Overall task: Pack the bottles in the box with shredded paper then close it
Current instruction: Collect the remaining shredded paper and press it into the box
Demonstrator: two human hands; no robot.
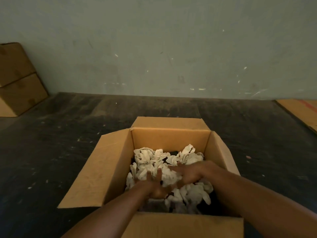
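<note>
An open cardboard box stands on the dark floor with all its flaps spread outward. Crumpled whitish paper fills most of its inside; dark gaps show between the wads, and no bottle can be made out. Both my hands are inside the box on top of the paper. My left hand lies with fingers spread and straight over the wads near the middle. My right hand reaches in from the right, fingers stretched leftward across the paper. Neither hand holds anything that I can see.
Two stacked closed cardboard boxes lean at the far left by the wall. A flat sheet of cardboard lies on the floor at the far right. The grey-green wall runs behind the box.
</note>
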